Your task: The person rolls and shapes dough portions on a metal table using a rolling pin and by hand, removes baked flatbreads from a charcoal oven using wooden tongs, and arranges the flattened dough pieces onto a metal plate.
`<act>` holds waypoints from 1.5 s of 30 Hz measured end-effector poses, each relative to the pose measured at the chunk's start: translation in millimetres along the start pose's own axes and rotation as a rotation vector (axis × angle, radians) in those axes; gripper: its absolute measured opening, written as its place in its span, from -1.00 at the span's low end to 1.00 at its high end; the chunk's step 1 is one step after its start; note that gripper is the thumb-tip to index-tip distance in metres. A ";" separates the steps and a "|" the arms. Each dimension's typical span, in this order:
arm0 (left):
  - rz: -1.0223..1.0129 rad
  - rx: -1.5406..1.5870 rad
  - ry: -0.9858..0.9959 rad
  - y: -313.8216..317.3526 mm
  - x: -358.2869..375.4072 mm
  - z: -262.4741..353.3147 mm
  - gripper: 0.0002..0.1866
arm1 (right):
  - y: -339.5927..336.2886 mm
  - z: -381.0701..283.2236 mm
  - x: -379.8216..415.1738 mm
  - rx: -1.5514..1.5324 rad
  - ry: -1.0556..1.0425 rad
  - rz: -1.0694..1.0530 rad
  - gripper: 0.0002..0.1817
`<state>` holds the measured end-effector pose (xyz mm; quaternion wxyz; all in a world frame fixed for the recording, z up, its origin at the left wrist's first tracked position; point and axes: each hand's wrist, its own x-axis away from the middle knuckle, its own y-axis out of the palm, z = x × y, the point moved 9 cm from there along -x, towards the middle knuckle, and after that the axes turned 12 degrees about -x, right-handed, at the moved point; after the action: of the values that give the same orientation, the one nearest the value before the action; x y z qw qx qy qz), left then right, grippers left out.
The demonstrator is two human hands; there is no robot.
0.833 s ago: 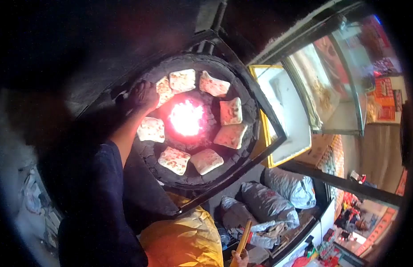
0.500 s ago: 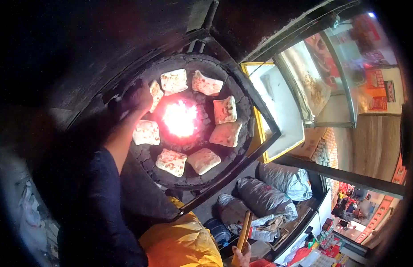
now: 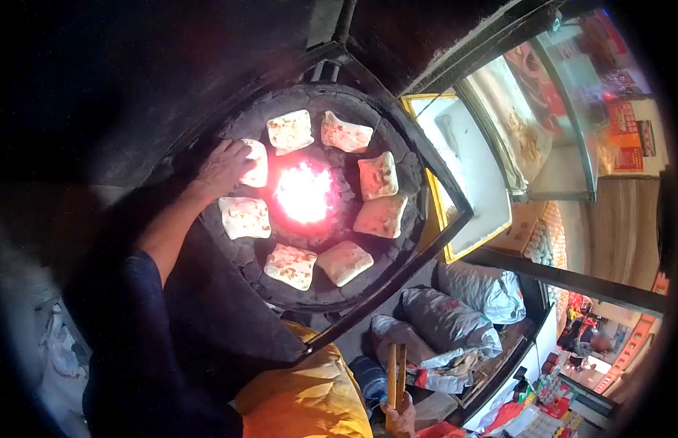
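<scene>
Square browned flatbreads lie in a ring on the dark, cracked floor of a round oven (image 3: 277, 288), around a glowing fire (image 3: 304, 192). At the ring's left side, my left hand (image 3: 223, 169) has its fingers curled over the outer edge of one flatbread (image 3: 256, 163), which lies nearly flat. Just below that hand is another flatbread (image 3: 244, 217), apart from it. My right hand (image 3: 402, 418), low in the view and outside the oven, is closed around a pair of wooden tongs (image 3: 396, 369) pointing upward.
A dark metal bar (image 3: 386, 288) edges the oven. To its right stands a white tray with a yellow rim (image 3: 466, 182). Grey sacks (image 3: 452, 317) lie below it, near egg trays (image 3: 549, 237). Yellow cloth (image 3: 306, 394) covers my front.
The flatbread under my left hand was tilted up on edge and now lies flatter, its top facing up. My right hand still grips the tongs, now more upright. The view has shifted slightly.
</scene>
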<state>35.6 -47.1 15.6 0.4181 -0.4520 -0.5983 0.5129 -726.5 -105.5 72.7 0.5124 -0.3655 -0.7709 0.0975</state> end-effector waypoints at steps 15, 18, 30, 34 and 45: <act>0.249 1.053 -0.962 -6.6 69.0 -1.1 -0.66 | 9.7 22.4 -38.5 -0.393 0.037 -0.233 -0.14; 0.340 1.224 -0.914 -54.3 102.1 81.1 -0.67 | 2.9 54.4 -64.4 -0.335 -0.113 -0.121 -0.43; 0.200 1.482 -1.188 -70.1 375.5 439.5 -0.80 | -7.1 7.3 -84.2 -0.308 -0.261 -0.504 -0.30; 0.223 1.422 -1.327 -58.2 477.5 503.3 -0.82 | -18.7 -57.9 -57.1 -0.334 -0.303 -0.496 -0.36; 0.354 1.323 -1.627 -50.7 527.9 440.3 -0.89 | 83.0 -408.9 -100.5 0.561 -1.071 -0.193 -0.41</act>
<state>-522.2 357.6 30.4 -0.0256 0.2636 -0.2256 0.9375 -315.0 -204.6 143.3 0.1368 -0.0453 -0.8960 0.4199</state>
